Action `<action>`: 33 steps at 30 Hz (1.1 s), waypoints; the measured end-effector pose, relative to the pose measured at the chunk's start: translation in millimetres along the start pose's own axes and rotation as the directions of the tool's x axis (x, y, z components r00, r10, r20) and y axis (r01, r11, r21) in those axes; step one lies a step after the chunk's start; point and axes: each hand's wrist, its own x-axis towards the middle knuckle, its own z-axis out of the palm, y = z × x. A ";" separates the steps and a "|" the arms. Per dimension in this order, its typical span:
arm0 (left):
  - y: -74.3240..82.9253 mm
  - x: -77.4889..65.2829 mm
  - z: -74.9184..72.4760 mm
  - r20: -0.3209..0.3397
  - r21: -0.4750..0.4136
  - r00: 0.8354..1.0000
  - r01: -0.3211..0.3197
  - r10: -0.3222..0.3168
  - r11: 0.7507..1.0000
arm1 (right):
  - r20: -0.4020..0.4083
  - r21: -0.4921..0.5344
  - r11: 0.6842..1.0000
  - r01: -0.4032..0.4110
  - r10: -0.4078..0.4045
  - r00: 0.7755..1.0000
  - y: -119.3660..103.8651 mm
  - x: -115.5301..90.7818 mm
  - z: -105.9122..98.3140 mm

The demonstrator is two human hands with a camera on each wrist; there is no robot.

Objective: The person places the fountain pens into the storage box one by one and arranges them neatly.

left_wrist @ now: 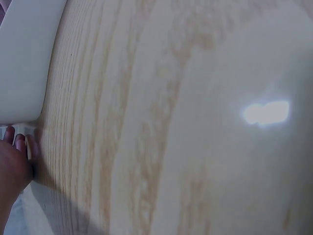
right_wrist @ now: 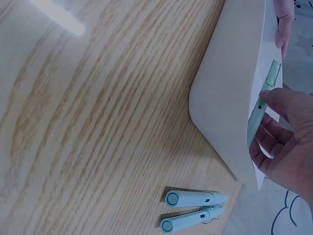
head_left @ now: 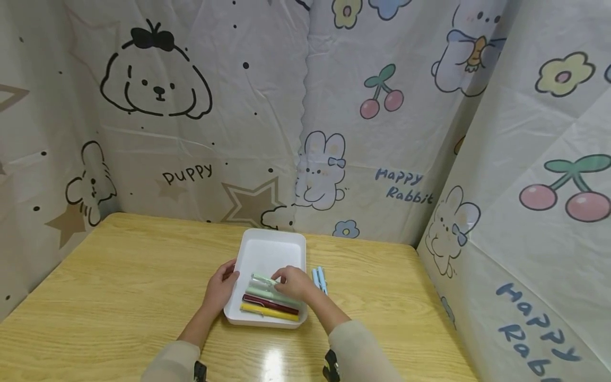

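Here you are with your right hand [head_left: 295, 283] over the white tray [head_left: 272, 249], thumb and fingers pinching the upper light green pen [head_left: 261, 279]. It lies inside the walls, just beyond the lower light green pen [head_left: 260, 293]; whether it touches the floor, I can't tell. Your left hand [head_left: 223, 286] grips the tray's left wall, thumb at the rim. Good, a steady brace: hold that lightly, no tugging. Nearer you sit the dark red pen [head_left: 270, 304] and the yellow pen [head_left: 269, 313], slanting much alike, so I'd match that slant, lower the barrel level and let go only once its whole length rests, lest it roll into its neighbour. Mind your right forearm, too: two light blue pens [right_wrist: 193, 199] lie on the wooden table [head_left: 157, 265] just beside it.
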 end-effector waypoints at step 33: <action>-4.3 2.3 1.3 -0.022 0.020 1.000 -0.021 0.021 1.000 | -0.025 0.018 0.999 -0.032 0.032 0.999 2.2 2.2 5.5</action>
